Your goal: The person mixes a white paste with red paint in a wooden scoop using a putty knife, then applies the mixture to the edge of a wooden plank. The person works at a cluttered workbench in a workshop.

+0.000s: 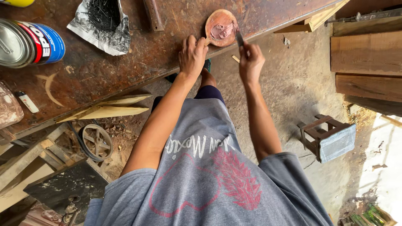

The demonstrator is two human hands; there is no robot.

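Far left: shiny metal can (29, 42) on worn wooden table (104, 71). Crumpled paper (102, 25) with dark nails. Left hand (192, 56) grips round wooden paddle (220, 27) at table edge, pinkish paste on it. Right hand (250, 62) pinches metal blade (239, 38) touching paste. Right: small stool (328, 138) on floor.

The can (29, 42) runs off the left edge, so its far end is out of sight. A yellow thing (16, 2) at the top edge shows only a sliver. The left hand (192, 56) covers the handle of the round paddle (220, 27). The right hand (250, 62) hides most of the blade (239, 39). The feet lie mostly behind the arms. The planks (368, 52) are cut by the right edge.
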